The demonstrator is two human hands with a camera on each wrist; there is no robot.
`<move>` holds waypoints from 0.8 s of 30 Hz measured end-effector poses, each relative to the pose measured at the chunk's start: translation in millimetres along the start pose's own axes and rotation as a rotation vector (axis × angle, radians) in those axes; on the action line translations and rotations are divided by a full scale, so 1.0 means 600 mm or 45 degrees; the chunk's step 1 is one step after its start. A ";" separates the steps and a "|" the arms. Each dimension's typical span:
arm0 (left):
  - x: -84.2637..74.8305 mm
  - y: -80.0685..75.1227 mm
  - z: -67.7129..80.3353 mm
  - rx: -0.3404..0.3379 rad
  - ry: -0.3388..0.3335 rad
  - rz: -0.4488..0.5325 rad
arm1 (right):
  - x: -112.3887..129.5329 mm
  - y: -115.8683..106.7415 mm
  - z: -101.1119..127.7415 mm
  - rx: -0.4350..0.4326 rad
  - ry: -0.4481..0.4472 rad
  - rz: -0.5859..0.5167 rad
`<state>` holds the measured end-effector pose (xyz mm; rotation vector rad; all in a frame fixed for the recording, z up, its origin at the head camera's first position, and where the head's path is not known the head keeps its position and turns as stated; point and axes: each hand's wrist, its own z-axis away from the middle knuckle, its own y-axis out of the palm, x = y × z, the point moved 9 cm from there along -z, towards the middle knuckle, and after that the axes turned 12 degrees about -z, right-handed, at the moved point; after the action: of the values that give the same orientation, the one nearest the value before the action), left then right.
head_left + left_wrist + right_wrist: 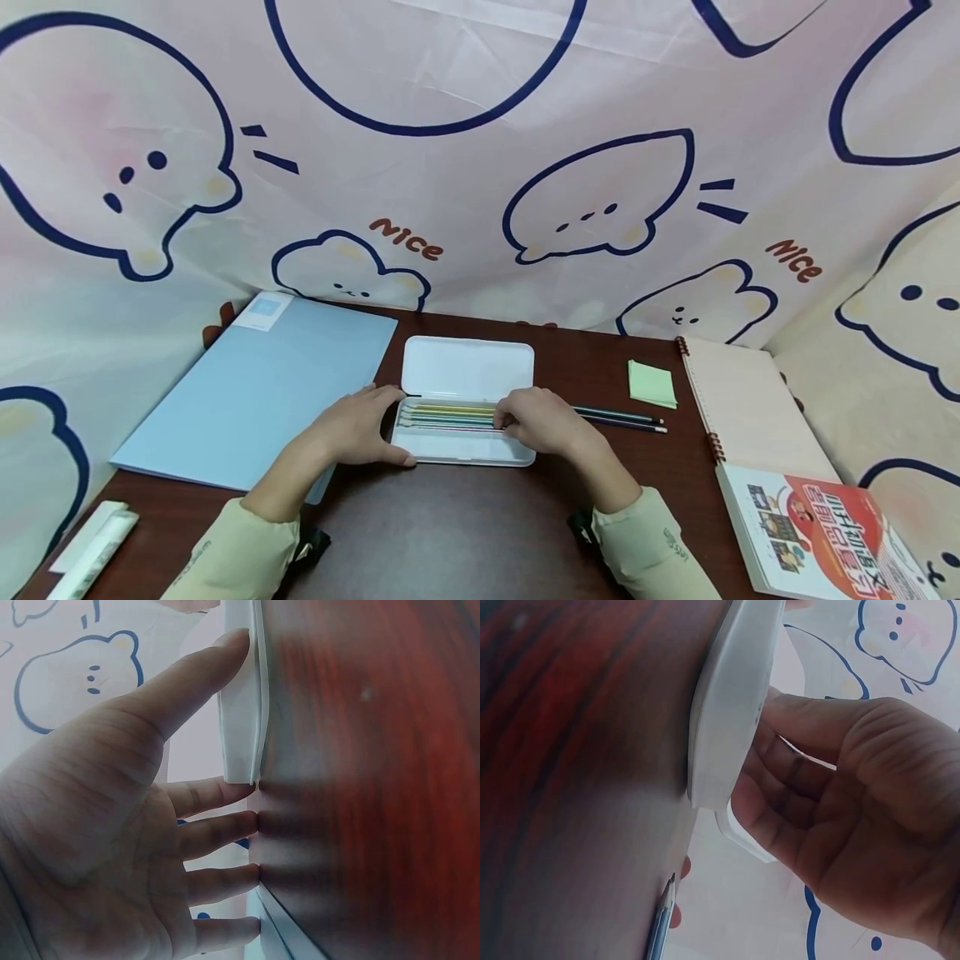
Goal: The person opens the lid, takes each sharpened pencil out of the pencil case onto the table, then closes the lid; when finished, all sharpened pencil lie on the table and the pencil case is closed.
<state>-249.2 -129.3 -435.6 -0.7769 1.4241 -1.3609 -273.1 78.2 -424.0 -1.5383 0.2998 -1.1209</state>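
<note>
A white pencil case (475, 451) lies with its lid (468, 367) raised at the back, and several pencils (450, 415) lie side by side inside. My left hand (360, 427) braces the case's left end, its thumb along the front edge and its straight index finger by the back corner. In the left wrist view the other fingers (217, 885) are spread, tips down at the table. Over the case's right half, my right hand (542, 419) has its fingers curled and pinches a pencil at its right end. The case wall hides those fingertips in the right wrist view.
Two dark pencils (622, 418) lie right of the case, below green sticky notes (652, 384). A blue folder (277, 392) covers the left side, with a white packet (93, 554) before it. A spiral notebook (757, 408) and a thick book (825, 529) occupy the right.
</note>
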 end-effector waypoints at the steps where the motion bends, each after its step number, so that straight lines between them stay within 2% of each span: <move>1: 0.000 0.000 0.000 0.000 -0.001 0.000 | 0.000 0.000 0.000 0.002 0.005 -0.002; 9: 0.002 0.000 -0.002 0.000 -0.006 0.003 | -0.007 0.002 -0.003 0.024 0.045 -0.019; 15: 0.002 0.002 -0.001 0.006 -0.010 0.006 | -0.008 -0.004 0.001 0.014 0.009 -0.073; 24: 0.003 0.004 -0.002 0.021 -0.024 0.008 | -0.031 -0.062 0.031 -0.139 -0.022 -0.129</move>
<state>-250.5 -130.2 -438.4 -0.7718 1.3981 -1.3558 -282.0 115.1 -398.6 -1.6741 0.2781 -1.1860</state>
